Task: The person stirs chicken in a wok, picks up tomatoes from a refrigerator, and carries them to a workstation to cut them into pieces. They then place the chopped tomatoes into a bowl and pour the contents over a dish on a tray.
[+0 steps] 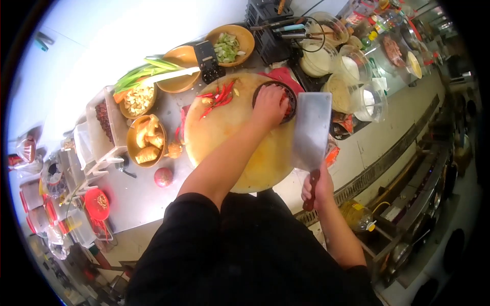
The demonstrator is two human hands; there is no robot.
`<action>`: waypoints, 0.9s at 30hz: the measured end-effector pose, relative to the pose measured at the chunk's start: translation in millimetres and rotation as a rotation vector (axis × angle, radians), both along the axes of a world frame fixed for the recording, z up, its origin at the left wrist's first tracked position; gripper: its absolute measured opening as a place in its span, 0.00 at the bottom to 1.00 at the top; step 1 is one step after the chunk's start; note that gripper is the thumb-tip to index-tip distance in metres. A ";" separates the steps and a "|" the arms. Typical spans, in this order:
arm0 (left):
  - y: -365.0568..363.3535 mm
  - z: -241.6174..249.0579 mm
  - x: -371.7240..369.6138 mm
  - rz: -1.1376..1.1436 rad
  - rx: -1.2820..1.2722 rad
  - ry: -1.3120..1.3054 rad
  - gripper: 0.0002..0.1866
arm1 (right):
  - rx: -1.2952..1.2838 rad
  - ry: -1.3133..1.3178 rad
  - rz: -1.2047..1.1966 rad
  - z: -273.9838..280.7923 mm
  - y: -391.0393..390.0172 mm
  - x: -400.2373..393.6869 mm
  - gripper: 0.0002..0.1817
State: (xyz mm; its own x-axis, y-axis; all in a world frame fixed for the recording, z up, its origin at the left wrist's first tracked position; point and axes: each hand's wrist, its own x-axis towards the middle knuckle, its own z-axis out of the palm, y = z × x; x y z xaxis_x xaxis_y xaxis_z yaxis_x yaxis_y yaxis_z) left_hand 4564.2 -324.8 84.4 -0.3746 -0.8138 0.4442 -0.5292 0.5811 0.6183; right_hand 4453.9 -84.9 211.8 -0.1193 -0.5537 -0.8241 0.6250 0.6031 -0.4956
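My right hand [318,189] is wrapped round the wooden handle of a cleaver [312,127], its broad blade upright beside the right edge of the round cutting board [229,137]. My left hand [271,103] reaches into a dark round bowl [260,91] at the board's upper right. Bits of red show by its fingers, which are bent and partly hidden inside the bowl; whether they grip anything is unclear. Several red chilies [223,96] lie loose on the upper part of the board.
Left of the board stand a bowl of ginger [146,141], a bowl of garlic [138,100] and a red onion [163,177]. Behind it are green onions [148,71], a bowl of chopped greens [227,48] and a black rack [265,35]. Clear tubs [317,58] stand right.
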 end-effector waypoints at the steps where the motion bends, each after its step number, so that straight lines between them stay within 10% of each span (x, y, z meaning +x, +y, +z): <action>1: 6.2 8.7 6.4 -0.001 -0.058 0.058 0.14 | -0.005 0.106 0.027 -0.9 10.6 -2.5 0.36; 6: -9.9 12.3 39.6 0.096 0.033 0.182 0.16 | 0.043 0.420 0.225 -25.6 72.9 -16.4 0.37; 9: -73.6 26.0 52.0 0.147 -0.112 -0.060 0.19 | 0.075 0.527 0.397 -15.6 81.8 -9.1 0.32; 14: -161.4 22.8 53.0 0.251 0.410 -0.674 0.27 | 0.095 0.431 0.447 -24.5 91.5 -0.3 0.20; 27: -179.4 16.9 45.2 0.100 0.035 -0.499 0.20 | -0.003 0.521 0.496 -16.2 77.6 -9.6 0.21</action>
State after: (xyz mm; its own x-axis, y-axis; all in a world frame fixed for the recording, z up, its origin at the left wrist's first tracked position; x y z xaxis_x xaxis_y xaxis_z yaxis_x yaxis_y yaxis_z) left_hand 4609.3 -504.2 101.2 -0.4532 -0.8680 0.2027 -0.8172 0.4955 0.2943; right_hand 4444.2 -7.3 195.7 -0.2301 -0.6471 -0.7269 -0.0408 0.7527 -0.6572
